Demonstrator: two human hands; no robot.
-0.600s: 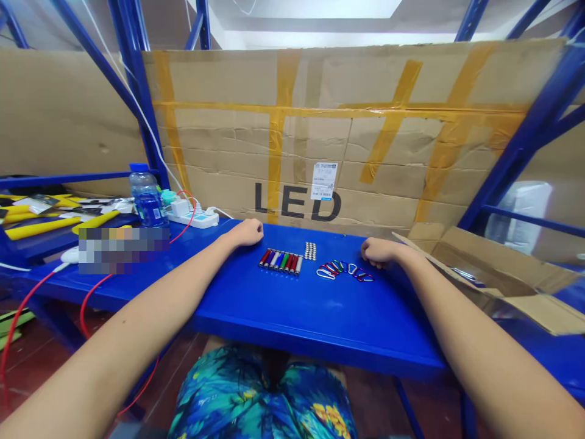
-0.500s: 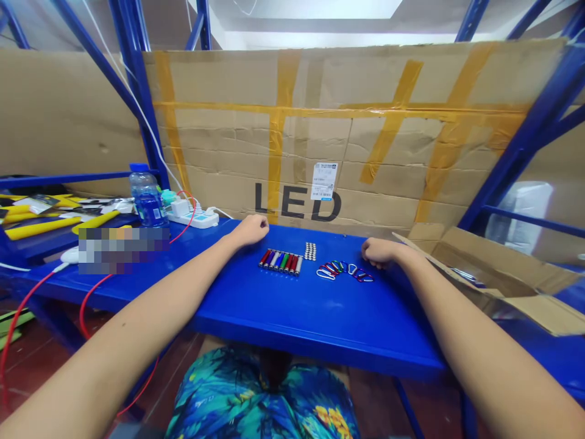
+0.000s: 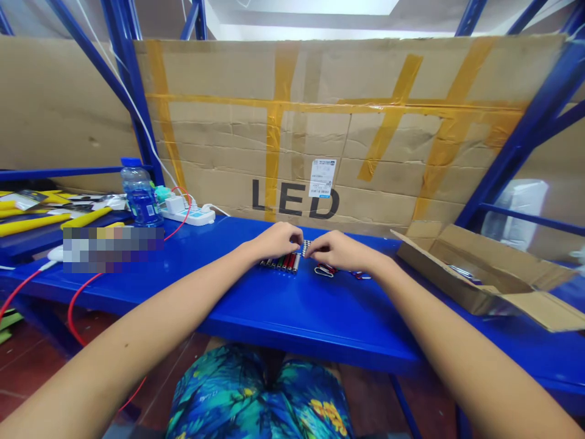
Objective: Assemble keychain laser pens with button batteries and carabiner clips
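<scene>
Head view, all places relative to the metal discs. We had the metal discs (image 3: 307,245), small and silvery, grouped on the blue bench (image 3: 320,317), partly covered by our fingers.

Left grip (image 3: 276,239): just left of the discs, knuckles up, thumb and fingertips drawn to a narrow gap, tips at the discs' edge. We couldn't tell if it pinched one.

Right grip (image 3: 336,250): just right of the discs, fingers curled, also narrow, tips at their near right edge. Contact or hold: we couldn't tell there either.

We had the coloured tubes (image 3: 291,263) side by side, nearer to us and left of the discs, far ends hidden under the left grip. Carabiners (image 3: 325,268) lay near right of the discs, a silver one in front, others partly hidden by the right grip.

Well right of the discs we had a cardboard box (image 3: 441,277), flaps out, shiny pieces inside too small to identify. Well left: power strip (image 3: 194,214), then the blue-capped bottle (image 3: 141,195) farther out. Behind the discs stood a taped cardboard panel (image 3: 219,140) lettered "LED".
</scene>
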